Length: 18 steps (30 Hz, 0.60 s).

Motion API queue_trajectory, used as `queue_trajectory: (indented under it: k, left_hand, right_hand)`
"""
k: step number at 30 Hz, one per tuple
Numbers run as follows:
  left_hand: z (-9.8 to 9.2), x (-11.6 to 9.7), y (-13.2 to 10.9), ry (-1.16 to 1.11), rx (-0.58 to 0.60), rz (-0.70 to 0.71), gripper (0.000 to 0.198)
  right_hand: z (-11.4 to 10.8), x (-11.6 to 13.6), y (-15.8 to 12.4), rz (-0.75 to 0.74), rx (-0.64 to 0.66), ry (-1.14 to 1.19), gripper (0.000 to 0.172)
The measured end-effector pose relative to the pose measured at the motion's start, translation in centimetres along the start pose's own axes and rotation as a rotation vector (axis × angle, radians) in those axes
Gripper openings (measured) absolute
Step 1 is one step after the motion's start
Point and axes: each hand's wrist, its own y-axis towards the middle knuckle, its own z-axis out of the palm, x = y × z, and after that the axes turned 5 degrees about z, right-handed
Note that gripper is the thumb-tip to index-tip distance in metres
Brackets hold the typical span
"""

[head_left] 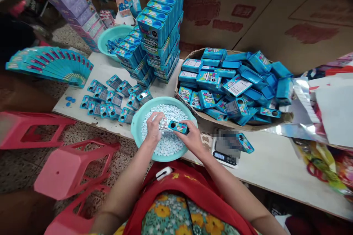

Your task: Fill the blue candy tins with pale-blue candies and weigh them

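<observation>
My left hand (154, 129) is curled closed around small white round candies (164, 123), some showing at its fingertips. Just to the right, my right hand (193, 138) grips a small blue candy box (179, 127) by its far end. The box lies tilted, with its dark round hole turned towards my left hand. Both hands are above a turquoise basin (134, 126) of loose white candies (171, 148). Right of the basin is a digital scale (220, 155), partly blurred out, with another blue box (245, 143) at its right side.
Several blue boxes with dark holes (113, 98) lie left of the basin. Behind them rise stacked boxes (160, 25) and a second basin (102, 42) of blue pieces. A cardboard tray (275, 125) heaped with boxes stands at right. Red stools (59, 170) are at left.
</observation>
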Motion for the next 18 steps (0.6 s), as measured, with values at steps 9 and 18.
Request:
queue_trajectory:
  k: [9,18]
  left_hand:
    - [2.0,-2.6,-0.8,-0.319,-0.141,0.079,0.026]
    - [2.5,-3.6,-0.7,-0.264,-0.169,0.107,0.03]
  right_hand:
    - [1.4,1.8,0.1,-0.141,0.058,-0.164,0.032]
    - [0.1,2.8,0.5,-0.111,0.052,-0.094,0.033]
